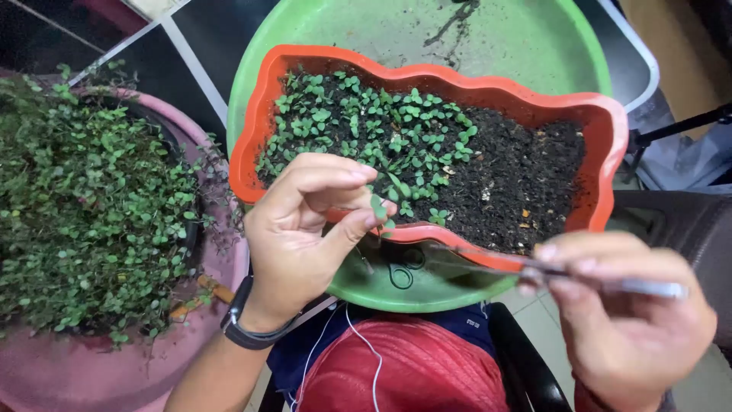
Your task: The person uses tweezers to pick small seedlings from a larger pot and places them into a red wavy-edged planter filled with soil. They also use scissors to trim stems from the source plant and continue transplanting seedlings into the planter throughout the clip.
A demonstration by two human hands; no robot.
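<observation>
My left hand [301, 229] pinches a small green cutting [381, 210] between thumb and fingers, just over the near rim of an orange wavy-edged planter [263, 107]. The planter holds dark soil [526, 175], and small green seedlings [366, 126] cover its left half. My right hand [625, 313] grips long metal tweezers [488, 263], whose tips point left toward the cutting. The planter rests in a large green basin [518, 46]. A dark watch [244, 320] sits on my left wrist.
A pink pot [99, 366] full of dense small-leaved green plant [84, 206] stands at the left. A red cloth [404, 370] with a white cable lies on my lap. A black chair arm [526, 358] is at the lower right, and a tiled floor lies beyond.
</observation>
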